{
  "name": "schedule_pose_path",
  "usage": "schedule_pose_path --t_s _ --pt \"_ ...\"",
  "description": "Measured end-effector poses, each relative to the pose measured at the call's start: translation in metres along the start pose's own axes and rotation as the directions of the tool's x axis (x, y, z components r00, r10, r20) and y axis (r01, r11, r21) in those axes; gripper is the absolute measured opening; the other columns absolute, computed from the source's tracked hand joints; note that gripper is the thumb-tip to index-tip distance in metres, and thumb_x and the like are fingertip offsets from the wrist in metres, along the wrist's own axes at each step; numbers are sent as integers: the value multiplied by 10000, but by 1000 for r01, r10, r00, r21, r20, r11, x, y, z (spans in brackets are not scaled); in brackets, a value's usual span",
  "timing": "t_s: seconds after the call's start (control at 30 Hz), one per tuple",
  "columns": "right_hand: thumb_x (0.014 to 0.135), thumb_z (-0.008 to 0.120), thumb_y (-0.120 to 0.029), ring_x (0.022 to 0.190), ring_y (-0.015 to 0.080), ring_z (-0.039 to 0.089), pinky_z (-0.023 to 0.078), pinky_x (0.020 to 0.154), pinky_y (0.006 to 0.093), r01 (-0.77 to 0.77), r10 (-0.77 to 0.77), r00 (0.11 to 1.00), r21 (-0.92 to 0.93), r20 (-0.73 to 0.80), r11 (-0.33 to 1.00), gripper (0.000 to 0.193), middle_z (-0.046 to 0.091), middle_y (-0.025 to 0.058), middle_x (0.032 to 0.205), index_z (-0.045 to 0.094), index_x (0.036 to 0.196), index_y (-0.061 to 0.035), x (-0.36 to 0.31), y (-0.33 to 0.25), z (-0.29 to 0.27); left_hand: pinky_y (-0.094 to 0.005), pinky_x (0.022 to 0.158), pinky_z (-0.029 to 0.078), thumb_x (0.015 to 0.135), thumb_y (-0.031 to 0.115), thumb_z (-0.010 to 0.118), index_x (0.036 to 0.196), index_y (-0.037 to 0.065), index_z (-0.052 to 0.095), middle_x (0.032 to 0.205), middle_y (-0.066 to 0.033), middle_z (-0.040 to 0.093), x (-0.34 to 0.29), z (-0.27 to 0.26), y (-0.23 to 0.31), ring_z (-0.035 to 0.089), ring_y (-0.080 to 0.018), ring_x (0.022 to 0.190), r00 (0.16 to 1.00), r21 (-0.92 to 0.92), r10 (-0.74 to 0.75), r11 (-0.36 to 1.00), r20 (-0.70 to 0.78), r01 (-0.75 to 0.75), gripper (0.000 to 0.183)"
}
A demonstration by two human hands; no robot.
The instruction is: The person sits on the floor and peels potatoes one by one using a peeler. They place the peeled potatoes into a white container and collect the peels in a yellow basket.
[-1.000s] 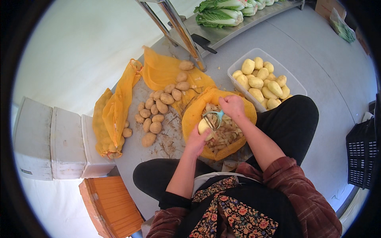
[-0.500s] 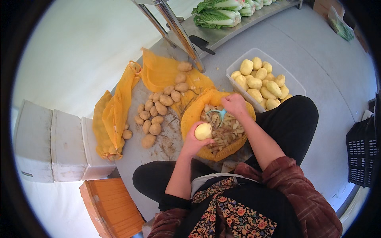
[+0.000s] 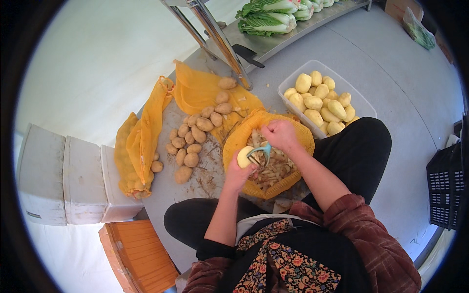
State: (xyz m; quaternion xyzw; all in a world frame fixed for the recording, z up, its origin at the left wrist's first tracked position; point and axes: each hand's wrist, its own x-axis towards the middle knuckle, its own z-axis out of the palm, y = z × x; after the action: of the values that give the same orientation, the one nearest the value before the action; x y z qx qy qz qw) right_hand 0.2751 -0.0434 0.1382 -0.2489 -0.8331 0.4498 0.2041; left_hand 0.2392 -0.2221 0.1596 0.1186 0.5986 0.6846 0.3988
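Note:
My left hand (image 3: 236,174) is closed around a peeled potato (image 3: 244,157) above the left side of a yellow mesh bag (image 3: 231,146). In my right hand (image 3: 282,135) is a light-blue peeler (image 3: 264,149), its blade end against the potato or just in front of it. Beneath both hands, the bag's rolled-down mouth holds a heap of potato peelings (image 3: 273,171). Unpeeled brown potatoes (image 3: 199,134) lie in a loose group on the floor to the left. A clear plastic tub (image 3: 285,88) at the far right of the bag is filled with peeled potatoes (image 3: 322,92).
Another yellow mesh sack (image 3: 140,151) lies left of the loose potatoes. Beyond stand a metal rack leg (image 3: 224,41), a shelf with Chinese cabbages (image 3: 268,22) and a dark cleaver (image 3: 247,54). A black crate (image 3: 444,185) is at right, white boxes (image 3: 83,176) at left.
My right hand has moved left, bringing the peeler from over the peelings to the potato. The potato has tilted and shifted slightly left in my left hand.

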Motion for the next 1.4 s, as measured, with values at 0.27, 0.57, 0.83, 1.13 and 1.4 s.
schedule_pose_path --t_s 0.27,0.57,0.83,1.13,1.4 --pt "663 471 -308 514 317 513 415 510 366 -157 146 983 -105 -109 982 324 520 158 548 557 539 -22 9 9 -6 -237 466 429 615 -37 623 1038 37 401 774 -78 535 -6 2 6 532 -156 569 988 -125 -60 989 141 77 483" --pt "665 469 -312 522 309 523 419 520 372 -247 238 969 -166 -69 955 324 518 165 555 566 558 -22 9 6 -10 -288 713 441 631 -10 632 1082 57 391 904 -49 516 -9 -1 8 520 -159 805 969 325 145 923 199 -205 516" --pt "678 469 -316 536 319 523 423 521 376 -203 200 976 -29 -88 979 332 520 165 563 567 551 -25 11 13 -9 -290 691 440 816 227 479 1041 62 430 948 -60 507 0 -1 3 507 -186 866 994 -380 -51 925 -99 10 284" --pt "704 465 -293 531 313 521 422 511 374 -40 40 994 1 -102 999 336 522 154 574 557 535 -19 7 0 -7 -250 448 365 857 443 292 979 52 451 761 -81 520 2 0 -1 474 -150 576 975 -510 -215 833 56 213 439" --pt "713 458 -305 547 302 531 427 523 365 8 -13 999 -91 -46 996 334 541 145 583 578 556 -35 1 -9 3 -210 413 338 869 381 315 1008 80 405 760 -77 503 4 6 -7 449 -123 536 998 -181 -27 983 -49 18 343"
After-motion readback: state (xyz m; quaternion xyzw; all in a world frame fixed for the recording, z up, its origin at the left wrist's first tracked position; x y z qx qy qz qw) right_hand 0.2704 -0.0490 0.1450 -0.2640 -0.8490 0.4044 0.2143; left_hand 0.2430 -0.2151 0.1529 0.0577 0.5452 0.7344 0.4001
